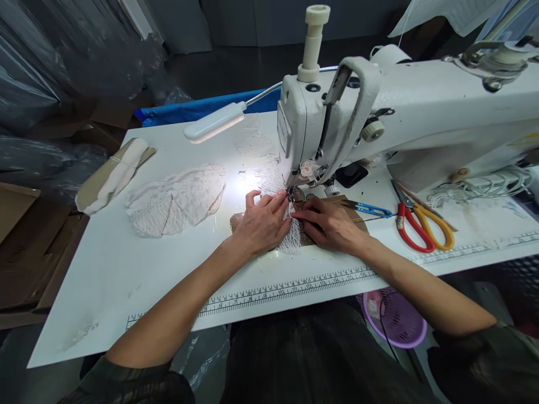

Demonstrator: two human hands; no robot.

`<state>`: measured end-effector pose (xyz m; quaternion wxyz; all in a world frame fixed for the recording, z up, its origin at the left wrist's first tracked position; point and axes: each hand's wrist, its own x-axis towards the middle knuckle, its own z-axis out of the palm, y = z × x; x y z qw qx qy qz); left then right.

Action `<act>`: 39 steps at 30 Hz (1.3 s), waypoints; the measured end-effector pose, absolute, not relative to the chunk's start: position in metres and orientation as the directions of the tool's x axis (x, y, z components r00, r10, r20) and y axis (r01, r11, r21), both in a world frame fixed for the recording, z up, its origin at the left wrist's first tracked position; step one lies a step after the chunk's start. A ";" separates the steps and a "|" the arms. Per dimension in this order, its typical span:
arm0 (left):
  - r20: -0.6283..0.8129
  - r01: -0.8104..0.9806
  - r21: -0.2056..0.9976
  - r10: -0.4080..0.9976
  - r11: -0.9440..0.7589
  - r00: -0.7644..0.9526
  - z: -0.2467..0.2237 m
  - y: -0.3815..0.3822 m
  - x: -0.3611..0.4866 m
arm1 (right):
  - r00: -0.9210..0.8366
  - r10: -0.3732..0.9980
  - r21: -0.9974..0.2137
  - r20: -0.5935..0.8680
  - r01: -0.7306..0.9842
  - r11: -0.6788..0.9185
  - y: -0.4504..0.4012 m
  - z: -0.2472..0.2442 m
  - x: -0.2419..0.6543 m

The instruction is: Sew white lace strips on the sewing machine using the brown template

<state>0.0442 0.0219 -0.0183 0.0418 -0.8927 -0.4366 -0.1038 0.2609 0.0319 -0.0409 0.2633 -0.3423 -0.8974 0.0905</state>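
White lace (290, 241) lies under the needle area of a white sewing machine (295, 120), its near end trailing toward me. My left hand (261, 223) rests on the lace just left of the presser foot (290, 193), fingers stretched out and pressing down. On the right of the foot, my right hand (328, 223) has bent fingers closed on the lace edge, index fingertip against it. More lace (263, 163) spreads behind the foot under the lamp's glare. The exact grip under my fingers is partly hidden.
Left on the table (109, 258) are lace pieces (177, 199) and a tied white roll on card (122, 174). A lamp (217, 122) hangs above. Right are blue thread snips (368, 209) and red-yellow scissors (423, 224). A purple basket (400, 320) sits below the edge.
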 end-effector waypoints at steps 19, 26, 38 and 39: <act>0.359 0.790 -0.007 0.736 -0.613 0.574 -0.026 0.029 0.042 | -0.661 0.672 -0.325 0.332 0.589 0.740 0.030 -0.035 0.259; 0.324 0.734 0.028 0.701 -0.679 0.636 -0.021 0.029 0.039 | -0.688 0.663 -0.245 0.295 0.616 0.749 0.032 -0.031 0.255; 0.445 0.749 0.110 0.706 -0.654 0.551 -0.033 0.031 0.041 | -0.616 0.720 -0.335 0.319 0.638 0.694 0.032 -0.036 0.259; 0.479 0.767 0.118 0.713 -0.630 0.512 -0.032 0.033 0.040 | -0.612 0.722 -0.333 0.322 0.641 0.692 0.031 -0.036 0.258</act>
